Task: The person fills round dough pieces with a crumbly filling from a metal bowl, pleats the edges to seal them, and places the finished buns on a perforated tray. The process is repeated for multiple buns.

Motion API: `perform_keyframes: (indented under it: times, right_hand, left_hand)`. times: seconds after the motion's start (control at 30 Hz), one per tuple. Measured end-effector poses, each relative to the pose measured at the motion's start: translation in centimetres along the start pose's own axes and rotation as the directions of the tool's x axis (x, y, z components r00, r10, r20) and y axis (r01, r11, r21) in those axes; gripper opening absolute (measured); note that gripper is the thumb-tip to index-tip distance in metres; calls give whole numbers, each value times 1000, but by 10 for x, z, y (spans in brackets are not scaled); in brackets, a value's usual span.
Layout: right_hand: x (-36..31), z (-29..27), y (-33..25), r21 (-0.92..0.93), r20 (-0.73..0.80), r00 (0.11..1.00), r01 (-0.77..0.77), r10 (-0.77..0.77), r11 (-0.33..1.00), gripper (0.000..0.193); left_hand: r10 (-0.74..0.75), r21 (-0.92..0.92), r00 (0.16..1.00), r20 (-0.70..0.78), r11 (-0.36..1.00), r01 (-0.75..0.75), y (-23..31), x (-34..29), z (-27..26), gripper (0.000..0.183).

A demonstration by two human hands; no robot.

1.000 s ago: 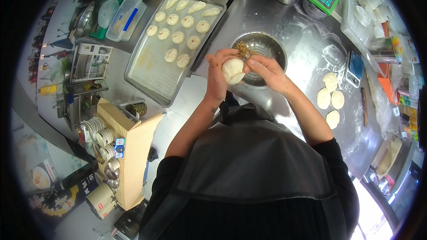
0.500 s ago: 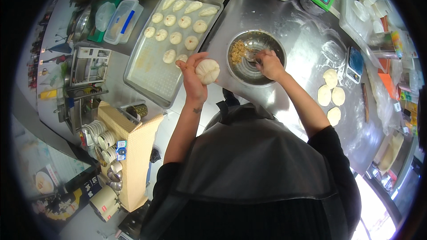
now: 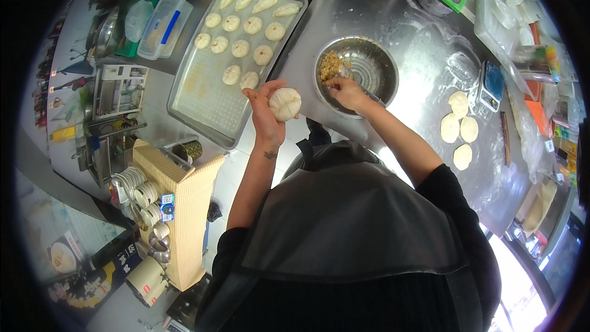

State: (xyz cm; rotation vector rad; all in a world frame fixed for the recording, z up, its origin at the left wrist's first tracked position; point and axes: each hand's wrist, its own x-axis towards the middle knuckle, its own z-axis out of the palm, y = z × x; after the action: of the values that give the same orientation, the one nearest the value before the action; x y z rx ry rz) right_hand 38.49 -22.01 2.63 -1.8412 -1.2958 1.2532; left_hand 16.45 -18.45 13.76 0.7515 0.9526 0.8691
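Bun, pleated and white, sits cupped in the left hand, fingers curled around it beside the tray. Farther off, the right hand dips into the steel bowl, fingers pinched; what they grip is hard to make out.

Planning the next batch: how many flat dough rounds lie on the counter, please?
4 dough rounds, all right of the bowl: one on top, two side by side, one below.
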Motion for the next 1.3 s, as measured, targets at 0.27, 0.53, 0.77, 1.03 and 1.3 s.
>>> perform_keyframes:
  times: [0.27,0.53,0.77,1.03,1.3]
  right_hand:
    - [13,12,3,-15,-50,995,-85,84,996,30]
    - [-8,24,-38,247,-125,986,140,-112,959,27]
    - [-13,88,-40,-70,75,977,204,-199,976,40]
    - [27,133,0,-274,-194,946,201,-258,941,53]
    - [49,132,-16,-250,-235,965,52,-113,967,25]
  left_hand:
    - [-27,-14,999,-31,1000,26,7,5,-9,86]
    - [55,-12,987,-154,998,-57,25,15,-37,88]
    - [57,-48,982,-181,997,-67,25,8,-53,86]
    - [25,-102,961,-275,993,-55,13,-10,-76,86]
    - [-4,-153,954,-299,987,-44,-1,-18,-97,86]
